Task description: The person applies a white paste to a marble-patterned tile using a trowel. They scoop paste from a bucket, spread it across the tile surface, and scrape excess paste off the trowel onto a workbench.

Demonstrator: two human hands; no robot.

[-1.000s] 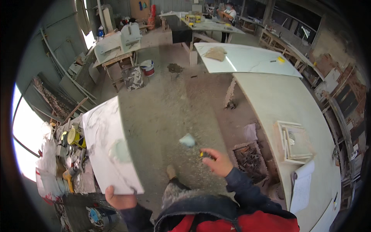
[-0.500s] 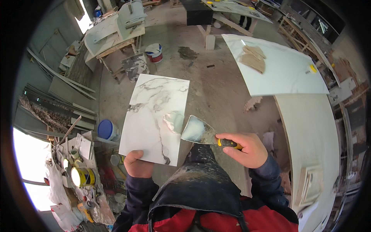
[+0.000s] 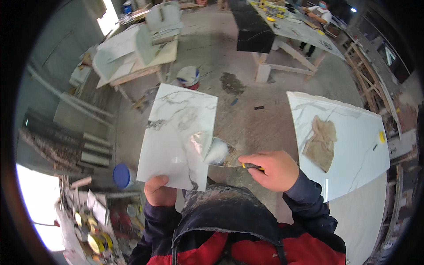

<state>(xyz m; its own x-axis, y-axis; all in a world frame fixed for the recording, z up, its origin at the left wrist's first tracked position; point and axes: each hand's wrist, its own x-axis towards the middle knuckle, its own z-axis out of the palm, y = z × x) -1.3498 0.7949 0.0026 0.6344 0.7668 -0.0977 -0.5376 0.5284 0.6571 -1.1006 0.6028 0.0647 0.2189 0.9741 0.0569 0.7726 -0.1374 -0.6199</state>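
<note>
My left hand grips the lower left corner of a white, grey-veined marble-look panel, which is tilted up in front of me. A mound of white paste sits near the panel's right edge. My right hand is closed around the black and yellow handle of a putty knife. White paste covers much of its wide blade. The blade reaches the panel's right edge beside the mound; whether it presses on the panel I cannot tell.
To the right, a marble-look slab carries a crumpled brown cloth. A bucket stands beyond the panel, and a blue-lidded bucket at left. Workbenches stand farther back; a person is at the far right one.
The putty knife has moved left, so its blade now meets the panel's edge by the paste. The view has shifted, bringing the far bench and a person into sight.
</note>
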